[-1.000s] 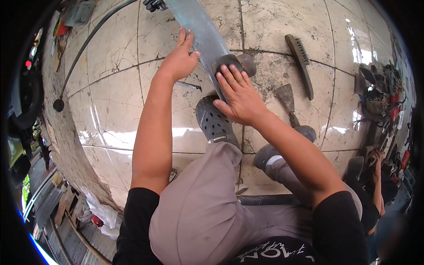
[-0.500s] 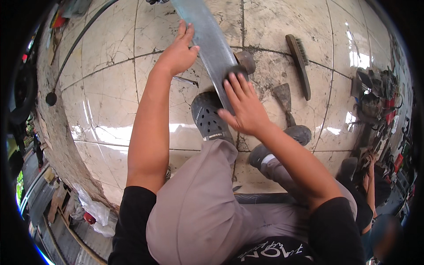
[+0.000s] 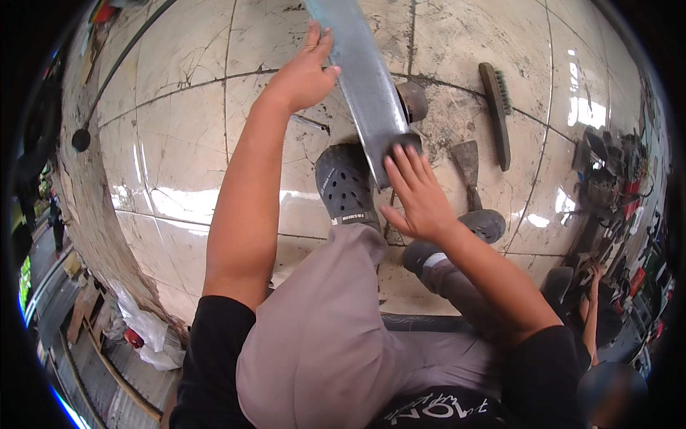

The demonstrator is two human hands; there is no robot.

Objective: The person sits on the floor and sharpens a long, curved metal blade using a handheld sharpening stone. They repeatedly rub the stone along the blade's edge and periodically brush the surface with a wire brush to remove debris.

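A long grey metal panel (image 3: 373,93) slants from the top of the view down to between my feet. My left hand (image 3: 306,75) lies along its left edge, fingers stretched out and thumb apart. Flat over the near end, my right hand (image 3: 421,189) presses a dark piece of sandpaper (image 3: 404,141) onto the surface; most of that sheet is under the fingers. Beneath the panel's right side shows a rusty round support (image 3: 413,101).
Right of the panel lie a wire brush (image 3: 496,114) and a scraper (image 3: 467,168) on the tiles. A thin metal rod (image 3: 312,124) is near my left clog (image 3: 346,182). A black cable (image 3: 118,68) curves at upper left. Another person's arm (image 3: 591,314) appears at lower right.
My right hand has slid the sandpaper toward me, to the panel's near end. The left hand still rests along the left edge. The whole view has shifted slightly.
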